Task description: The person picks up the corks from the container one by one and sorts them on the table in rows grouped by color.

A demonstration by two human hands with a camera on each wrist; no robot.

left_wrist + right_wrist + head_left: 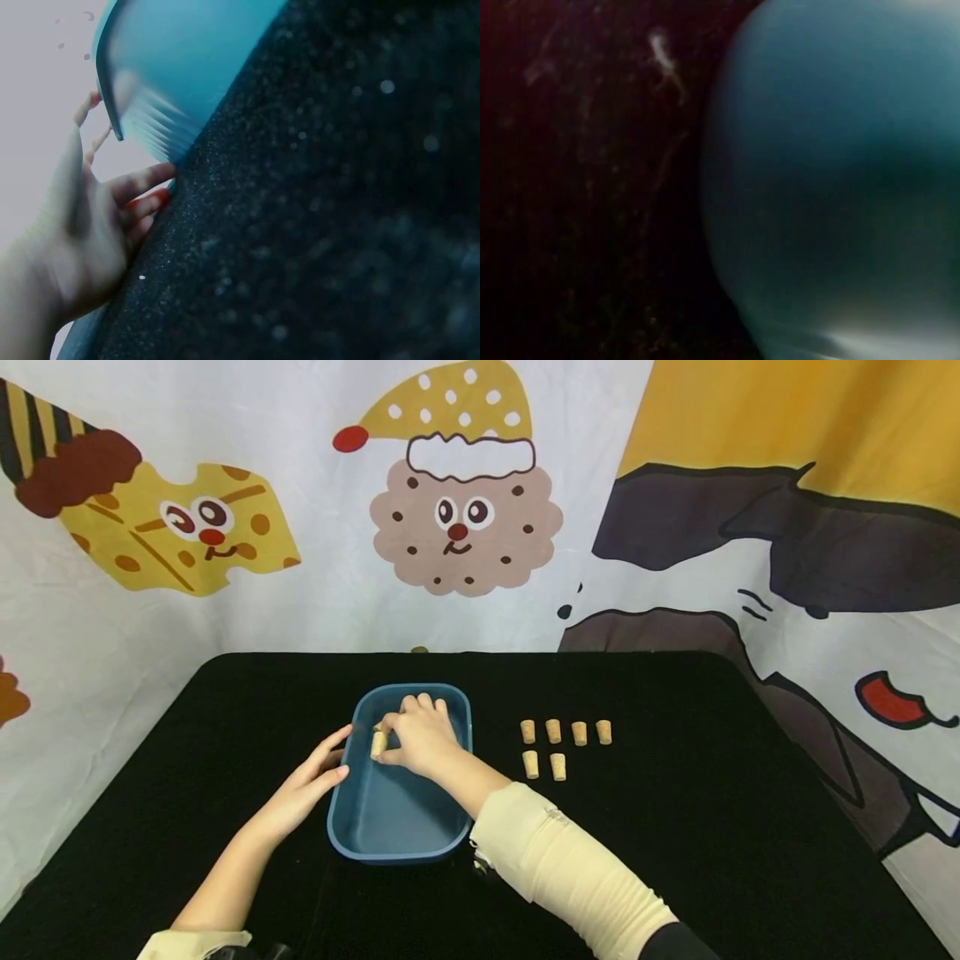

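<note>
A blue rectangular container (401, 793) stands on the black table. Inside its upper left part, my right hand (423, 737) pinches a tan cork stopper (379, 745) between thumb and finger. A small tan bit shows just behind that cork, mostly covered by the fingers. My left hand (303, 787) lies along the container's left side, its extended fingers touching the wall and rim. From the left wrist view, this hand (90, 232) reaches toward the ribbed lower corner of the container (187, 67). The right wrist view is filled by the blurred container wall (832, 150); no fingers show there.
Right of the container, several cork stoppers (553, 732) stand in two rows on the black tablecloth (675, 827). A curtain with cartoon prints (465, 627) hangs behind the table. The right forearm crosses the container's right rim.
</note>
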